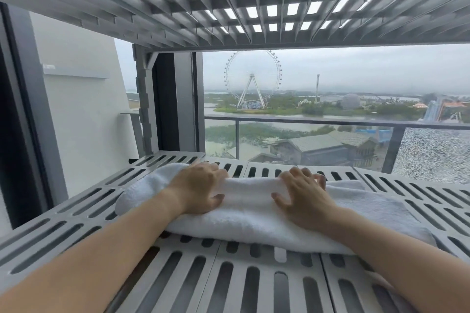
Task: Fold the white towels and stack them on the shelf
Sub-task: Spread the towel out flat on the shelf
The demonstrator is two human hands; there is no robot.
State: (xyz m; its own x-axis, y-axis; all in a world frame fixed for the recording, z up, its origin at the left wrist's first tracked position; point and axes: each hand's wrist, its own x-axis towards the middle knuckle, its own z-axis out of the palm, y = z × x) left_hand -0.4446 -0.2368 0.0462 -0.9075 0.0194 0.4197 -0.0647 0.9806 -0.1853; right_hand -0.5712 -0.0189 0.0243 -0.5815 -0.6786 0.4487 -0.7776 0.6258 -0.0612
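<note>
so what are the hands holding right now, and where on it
Both the left hand and right hand grip the white towel by its raised middle fold, on the shelf.

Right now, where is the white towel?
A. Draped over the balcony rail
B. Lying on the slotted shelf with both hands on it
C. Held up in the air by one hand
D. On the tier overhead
B: the white towel lies flat on the slotted shelf, with the left hand and the right hand both holding its raised fold.
</note>
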